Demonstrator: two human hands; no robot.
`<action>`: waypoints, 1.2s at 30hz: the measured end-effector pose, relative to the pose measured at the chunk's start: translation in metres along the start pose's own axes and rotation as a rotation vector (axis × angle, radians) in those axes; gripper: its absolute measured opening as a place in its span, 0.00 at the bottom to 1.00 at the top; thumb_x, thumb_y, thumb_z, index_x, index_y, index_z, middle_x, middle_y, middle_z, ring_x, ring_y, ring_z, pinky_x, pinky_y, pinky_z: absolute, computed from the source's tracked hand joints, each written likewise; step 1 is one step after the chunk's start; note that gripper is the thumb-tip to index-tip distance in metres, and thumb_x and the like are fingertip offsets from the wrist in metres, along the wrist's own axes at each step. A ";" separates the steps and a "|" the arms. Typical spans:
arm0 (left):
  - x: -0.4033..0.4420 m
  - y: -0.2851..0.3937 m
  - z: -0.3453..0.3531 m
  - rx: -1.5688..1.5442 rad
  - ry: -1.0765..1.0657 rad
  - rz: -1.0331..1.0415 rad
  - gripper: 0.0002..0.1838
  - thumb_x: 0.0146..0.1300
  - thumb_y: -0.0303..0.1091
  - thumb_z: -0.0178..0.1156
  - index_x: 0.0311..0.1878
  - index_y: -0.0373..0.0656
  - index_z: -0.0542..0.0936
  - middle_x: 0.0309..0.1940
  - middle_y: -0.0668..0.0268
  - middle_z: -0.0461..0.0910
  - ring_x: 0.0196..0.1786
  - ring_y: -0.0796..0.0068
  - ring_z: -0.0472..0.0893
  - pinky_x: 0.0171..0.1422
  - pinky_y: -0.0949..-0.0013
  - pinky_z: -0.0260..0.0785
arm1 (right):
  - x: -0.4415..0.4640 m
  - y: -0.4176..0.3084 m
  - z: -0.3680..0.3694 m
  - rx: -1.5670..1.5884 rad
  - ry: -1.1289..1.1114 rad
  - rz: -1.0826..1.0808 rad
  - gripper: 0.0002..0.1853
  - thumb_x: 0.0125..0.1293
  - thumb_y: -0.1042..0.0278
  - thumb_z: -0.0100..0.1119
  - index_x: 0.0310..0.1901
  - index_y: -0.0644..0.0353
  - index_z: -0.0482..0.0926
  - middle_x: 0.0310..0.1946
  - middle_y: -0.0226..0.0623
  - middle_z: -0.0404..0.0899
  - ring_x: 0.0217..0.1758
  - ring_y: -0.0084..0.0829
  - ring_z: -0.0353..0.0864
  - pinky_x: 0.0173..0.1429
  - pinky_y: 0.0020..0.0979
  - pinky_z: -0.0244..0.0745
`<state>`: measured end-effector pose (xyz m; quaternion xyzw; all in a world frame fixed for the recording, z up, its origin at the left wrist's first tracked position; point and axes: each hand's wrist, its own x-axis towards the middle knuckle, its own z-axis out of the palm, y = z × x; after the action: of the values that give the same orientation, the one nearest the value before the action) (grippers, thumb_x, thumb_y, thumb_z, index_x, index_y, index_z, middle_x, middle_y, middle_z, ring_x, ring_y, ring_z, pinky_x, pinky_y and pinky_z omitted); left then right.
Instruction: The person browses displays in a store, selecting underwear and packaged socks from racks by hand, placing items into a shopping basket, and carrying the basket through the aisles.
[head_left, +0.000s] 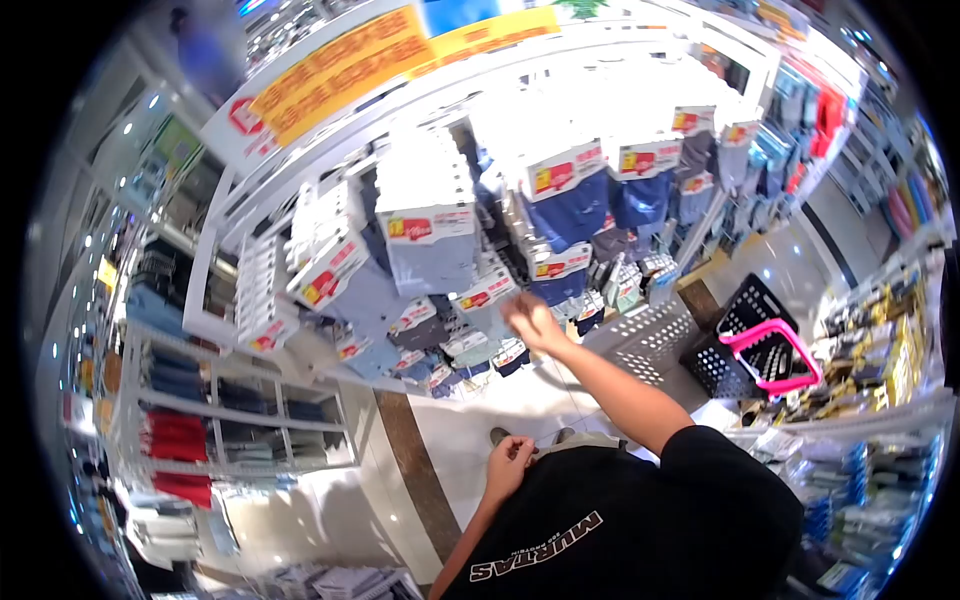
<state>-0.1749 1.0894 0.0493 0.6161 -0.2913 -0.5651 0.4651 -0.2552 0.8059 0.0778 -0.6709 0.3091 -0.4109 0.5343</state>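
My right hand (532, 322) is stretched forward to the hanging rack, just beside a grey-blue packet (492, 310) with a white, red and yellow header card. Motion blurs its fingers, and I cannot tell whether they touch the packet. Close to my waist, my left hand (511, 457) has its fingers curled in; whatever they may hold is hidden. Above my right hand hang a light grey packet (432, 262) and a dark blue packet (568, 212), each with a similar card. Lower rows carry smaller grey and navy packets (425, 334).
A black shopping basket (740, 345) with a pink handle (778, 355) stands to the right, by a grey perforated panel (650, 345). Shelves with folded red clothing (175, 437) are at left. More packaged goods (870, 350) line the right side. An orange sign (340, 70) tops the rack.
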 end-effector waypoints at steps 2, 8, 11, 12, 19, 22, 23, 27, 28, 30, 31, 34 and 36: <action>0.002 -0.004 -0.003 0.022 -0.040 -0.009 0.12 0.73 0.36 0.62 0.47 0.35 0.81 0.35 0.64 0.84 0.30 0.83 0.77 0.38 0.77 0.72 | -0.049 0.055 -0.009 -0.089 -0.055 0.132 0.15 0.69 0.58 0.60 0.42 0.65 0.79 0.25 0.36 0.80 0.27 0.29 0.79 0.34 0.33 0.74; 0.013 0.002 0.004 0.179 -0.143 -0.040 0.13 0.73 0.36 0.62 0.48 0.33 0.80 0.36 0.64 0.84 0.32 0.82 0.78 0.41 0.75 0.73 | -0.300 0.276 -0.099 -0.892 -0.192 0.655 0.13 0.59 0.62 0.61 0.37 0.62 0.88 0.41 0.52 0.87 0.46 0.50 0.86 0.54 0.47 0.80; 0.024 0.009 0.001 0.309 -0.203 0.009 0.14 0.73 0.37 0.62 0.48 0.34 0.80 0.36 0.64 0.85 0.34 0.81 0.79 0.42 0.74 0.74 | -0.405 0.290 -0.128 -0.715 -0.128 1.324 0.15 0.60 0.64 0.60 0.44 0.60 0.88 0.45 0.49 0.87 0.55 0.45 0.86 0.62 0.45 0.78; 0.028 0.011 0.004 0.303 -0.222 0.023 0.14 0.72 0.38 0.62 0.48 0.34 0.81 0.36 0.65 0.85 0.34 0.81 0.80 0.42 0.74 0.74 | -0.424 0.285 -0.135 -0.901 -0.443 1.060 0.14 0.61 0.63 0.59 0.43 0.59 0.89 0.45 0.49 0.87 0.54 0.44 0.86 0.60 0.44 0.79; 0.039 0.016 0.036 0.404 -0.301 0.008 0.13 0.71 0.39 0.63 0.47 0.37 0.83 0.33 0.68 0.83 0.34 0.82 0.78 0.41 0.75 0.72 | -0.458 0.275 -0.108 -0.480 -0.100 1.430 0.11 0.62 0.64 0.57 0.31 0.57 0.88 0.26 0.41 0.86 0.25 0.38 0.87 0.32 0.39 0.84; 0.038 0.023 0.050 0.470 -0.333 0.066 0.13 0.71 0.39 0.64 0.46 0.38 0.83 0.33 0.70 0.83 0.34 0.83 0.77 0.40 0.75 0.71 | -0.424 0.300 -0.095 -0.358 -0.102 1.178 0.16 0.68 0.62 0.54 0.29 0.62 0.86 0.22 0.43 0.84 0.23 0.36 0.86 0.26 0.38 0.81; 0.038 0.024 0.052 0.483 -0.343 0.091 0.13 0.71 0.40 0.64 0.46 0.38 0.84 0.32 0.70 0.82 0.34 0.83 0.77 0.40 0.76 0.71 | -0.394 0.279 -0.092 -0.169 0.132 1.269 0.18 0.69 0.58 0.54 0.30 0.62 0.85 0.23 0.45 0.83 0.21 0.39 0.84 0.27 0.38 0.81; 0.041 0.033 0.050 0.399 -0.373 -0.020 0.14 0.71 0.40 0.64 0.47 0.37 0.83 0.33 0.69 0.83 0.35 0.81 0.78 0.41 0.74 0.72 | -0.321 0.257 -0.090 -0.376 0.274 0.967 0.11 0.63 0.61 0.65 0.38 0.60 0.85 0.30 0.41 0.85 0.24 0.35 0.83 0.34 0.36 0.81; 0.044 0.033 0.049 0.418 -0.378 -0.017 0.14 0.71 0.40 0.64 0.48 0.37 0.83 0.33 0.69 0.83 0.35 0.81 0.78 0.41 0.74 0.72 | -0.296 0.231 -0.096 -0.294 0.282 1.042 0.10 0.62 0.61 0.66 0.38 0.60 0.85 0.30 0.40 0.85 0.25 0.33 0.83 0.35 0.35 0.81; 0.054 0.032 0.046 0.457 -0.389 -0.005 0.14 0.71 0.40 0.63 0.48 0.36 0.82 0.33 0.68 0.83 0.35 0.81 0.79 0.41 0.74 0.73 | -0.279 0.239 -0.098 -0.267 0.328 1.015 0.10 0.62 0.62 0.67 0.39 0.59 0.84 0.31 0.38 0.85 0.24 0.30 0.83 0.34 0.34 0.80; 0.058 0.033 0.049 0.457 -0.401 0.002 0.14 0.71 0.39 0.63 0.48 0.36 0.82 0.33 0.68 0.83 0.35 0.81 0.79 0.41 0.74 0.72 | -0.280 0.272 -0.096 -0.327 0.363 0.919 0.10 0.62 0.62 0.67 0.39 0.59 0.83 0.30 0.37 0.85 0.24 0.28 0.83 0.33 0.34 0.80; 0.074 0.031 0.059 0.445 -0.431 0.020 0.14 0.71 0.38 0.63 0.47 0.36 0.82 0.33 0.68 0.83 0.35 0.81 0.79 0.41 0.74 0.72 | -0.259 0.246 -0.104 -0.142 0.331 1.018 0.12 0.65 0.62 0.66 0.46 0.58 0.80 0.29 0.33 0.83 0.24 0.26 0.81 0.28 0.31 0.77; 0.092 0.024 0.069 0.424 -0.446 0.030 0.13 0.71 0.38 0.63 0.47 0.36 0.82 0.33 0.68 0.84 0.34 0.81 0.79 0.40 0.74 0.72 | -0.250 0.213 -0.114 0.099 0.355 1.048 0.13 0.69 0.62 0.64 0.50 0.57 0.78 0.31 0.31 0.82 0.25 0.24 0.79 0.27 0.29 0.76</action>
<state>-0.2200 0.9820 0.0366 0.5558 -0.5067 -0.6060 0.2591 -0.4681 0.9160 -0.1736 -0.3222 0.6669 -0.2109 0.6379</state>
